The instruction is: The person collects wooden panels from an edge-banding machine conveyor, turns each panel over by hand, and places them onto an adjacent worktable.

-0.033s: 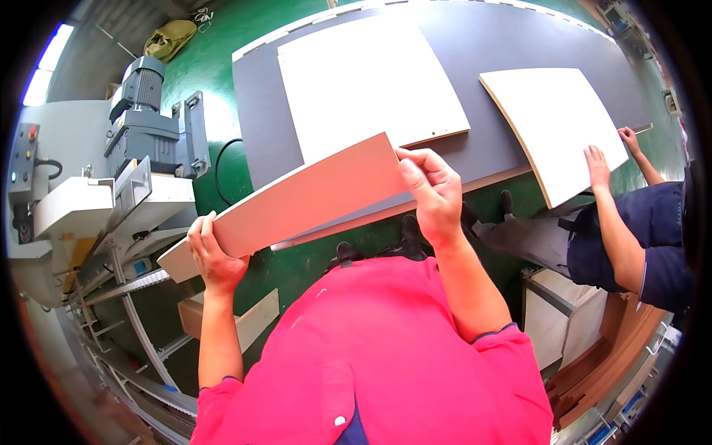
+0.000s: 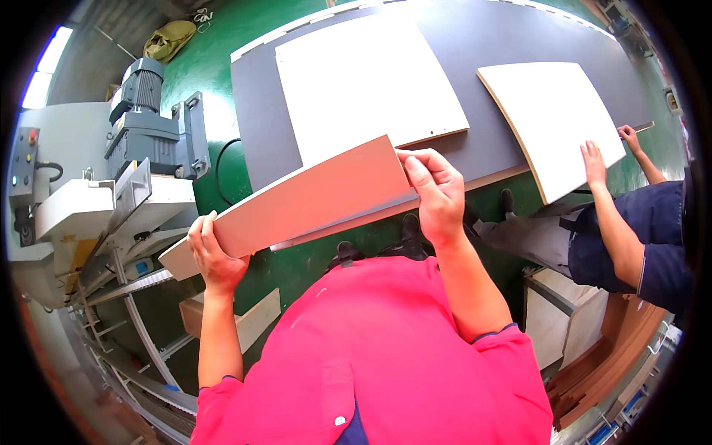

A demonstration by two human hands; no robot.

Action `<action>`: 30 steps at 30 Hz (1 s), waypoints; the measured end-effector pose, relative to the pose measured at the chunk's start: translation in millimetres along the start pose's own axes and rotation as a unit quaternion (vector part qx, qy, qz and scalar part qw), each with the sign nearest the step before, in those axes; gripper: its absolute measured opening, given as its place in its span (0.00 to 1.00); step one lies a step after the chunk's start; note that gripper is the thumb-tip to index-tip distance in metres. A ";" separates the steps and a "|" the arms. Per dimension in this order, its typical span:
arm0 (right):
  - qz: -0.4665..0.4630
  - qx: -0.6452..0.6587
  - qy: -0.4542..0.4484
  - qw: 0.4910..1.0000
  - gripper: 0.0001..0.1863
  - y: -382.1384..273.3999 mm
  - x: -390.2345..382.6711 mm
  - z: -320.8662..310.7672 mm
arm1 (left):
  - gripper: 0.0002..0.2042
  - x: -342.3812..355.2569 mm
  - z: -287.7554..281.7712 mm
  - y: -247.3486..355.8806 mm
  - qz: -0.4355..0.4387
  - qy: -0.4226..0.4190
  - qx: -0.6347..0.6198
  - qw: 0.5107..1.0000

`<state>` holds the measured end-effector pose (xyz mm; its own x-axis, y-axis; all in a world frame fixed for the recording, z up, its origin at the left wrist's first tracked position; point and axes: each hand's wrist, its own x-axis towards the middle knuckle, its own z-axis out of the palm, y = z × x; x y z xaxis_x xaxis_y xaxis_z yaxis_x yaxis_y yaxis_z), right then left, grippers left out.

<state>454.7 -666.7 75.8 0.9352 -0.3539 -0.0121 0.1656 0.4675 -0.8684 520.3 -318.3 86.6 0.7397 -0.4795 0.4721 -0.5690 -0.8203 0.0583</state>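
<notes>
A long, narrow board (image 2: pixel 311 189) with a reddish-tan face is held up at a slant in front of my body, its right end higher than its left. My left hand (image 2: pixel 216 256) is closed around the board near its left end, with fingers over the upper edge. At the right end, my right hand (image 2: pixel 439 194) pinches the corner between thumb and fingers. Just beyond the board, a large white panel (image 2: pixel 363 81) lies flat on a dark grey worktable (image 2: pixel 259 141); the board overlaps its near edge.
A co-worker (image 2: pixel 630 237) at the right rests one hand on a second white panel (image 2: pixel 556 122), which overhangs the table's near edge. A machine with a grey motor (image 2: pixel 141 111) stands left. Wooden pieces (image 2: pixel 256 319) lie low left; brown boards (image 2: pixel 615 356) are stacked low right.
The co-worker's panel has shifted very slightly away and to the left, with the hand on it. The right end of my board has dipped a little; my grip is the same.
</notes>
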 end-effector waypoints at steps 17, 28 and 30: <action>0.008 0.111 -0.053 0.992 0.13 -43.7 32.2 -65.9 | 0.30 74.4 8.1 43.1 -0.185 -0.620 -0.521 0.557; 0.026 0.126 0.012 0.992 0.09 -34.5 26.8 -73.0 | 0.38 47.2 35.7 42.5 -0.366 -0.651 -0.618 0.247; 0.044 0.151 0.022 0.987 0.12 -31.1 26.3 -75.9 | 0.38 40.8 39.1 40.3 -0.353 -0.653 -0.629 0.230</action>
<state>450.4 -752.0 64.9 0.9368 -0.3327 -0.1086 0.1760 0.7160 -0.6756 541.6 -383.1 73.8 -0.1836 -0.7241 -0.6648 0.8133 -0.4917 0.3111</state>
